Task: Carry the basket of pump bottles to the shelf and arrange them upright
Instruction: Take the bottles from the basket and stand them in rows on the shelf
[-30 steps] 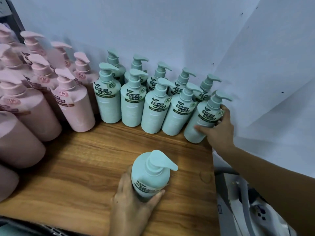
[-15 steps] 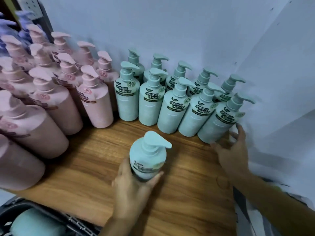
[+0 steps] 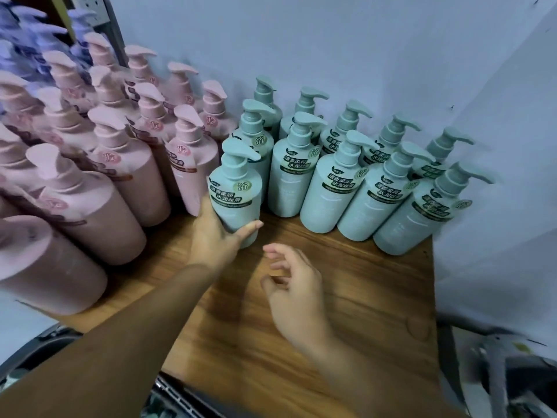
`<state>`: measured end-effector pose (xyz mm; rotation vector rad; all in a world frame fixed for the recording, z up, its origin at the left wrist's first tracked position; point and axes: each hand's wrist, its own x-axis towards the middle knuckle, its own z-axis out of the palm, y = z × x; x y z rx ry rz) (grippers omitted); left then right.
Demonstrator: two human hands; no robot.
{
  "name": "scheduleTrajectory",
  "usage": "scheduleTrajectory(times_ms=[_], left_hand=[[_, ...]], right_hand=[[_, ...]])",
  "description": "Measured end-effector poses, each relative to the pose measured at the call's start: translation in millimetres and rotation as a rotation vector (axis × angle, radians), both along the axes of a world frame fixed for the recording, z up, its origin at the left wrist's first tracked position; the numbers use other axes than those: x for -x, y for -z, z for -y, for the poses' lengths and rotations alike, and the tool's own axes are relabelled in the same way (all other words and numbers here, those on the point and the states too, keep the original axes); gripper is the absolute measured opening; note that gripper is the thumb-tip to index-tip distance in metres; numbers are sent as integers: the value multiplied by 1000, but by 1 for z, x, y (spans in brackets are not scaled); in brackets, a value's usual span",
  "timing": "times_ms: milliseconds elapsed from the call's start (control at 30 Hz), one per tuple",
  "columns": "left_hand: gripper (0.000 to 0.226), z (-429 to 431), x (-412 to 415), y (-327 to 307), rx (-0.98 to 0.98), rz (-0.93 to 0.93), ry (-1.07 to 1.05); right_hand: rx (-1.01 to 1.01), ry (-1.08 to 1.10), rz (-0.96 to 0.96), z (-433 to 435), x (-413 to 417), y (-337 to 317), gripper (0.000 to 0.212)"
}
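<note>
My left hand grips a green pump bottle low on its body, holding it upright on the wooden shelf, in front of the green rows and next to the pink bottles. My right hand hovers over the shelf just right of it, fingers loosely curled and holding nothing. Several green pump bottles stand upright in two rows against the back wall. A dark basket shows at the bottom edge under my arms; its contents are mostly hidden.
Several pink pump bottles crowd the shelf's left half, with purple ones behind them. A pale wall closes the back and right side. The shelf's right edge drops off near a white object.
My left hand has carried the green bottle forward and left to the front of the green rows. My right hand left the rightmost bottle and drew back to the shelf's middle.
</note>
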<state>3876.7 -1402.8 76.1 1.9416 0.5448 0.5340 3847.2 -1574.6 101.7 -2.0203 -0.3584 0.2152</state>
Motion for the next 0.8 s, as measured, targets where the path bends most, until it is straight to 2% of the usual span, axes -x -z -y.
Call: scheduleTrajectory(times_ms=[100, 167, 233, 367, 467, 567, 667, 800], left_hand=[[78, 5, -6, 0, -21, -66, 16], [68, 4, 5, -1, -60, -147, 41], [54, 0, 36, -4, -95, -125, 39], [25, -22, 141, 4, -144, -6, -193], [12, -45, 233, 34, -170, -133, -353], [21, -63, 313, 83, -158, -428, -378], [44, -74, 377, 127, -118, -655, -348], [76, -86, 434, 165, 13, -813, -331]], right_hand=[[24, -82, -120, -13, 9, 10, 28], [52, -128, -196, -23, 22, 18, 23], [89, -149, -206, -33, 41, 24, 24], [149, -308, -207, -55, 97, 35, 18], [205, -528, -255, -68, 154, 49, 16], [387, -656, -296, -73, 202, 78, 15], [599, -649, -444, -71, 235, 114, 24], [582, -379, -809, -76, 271, 153, 40]])
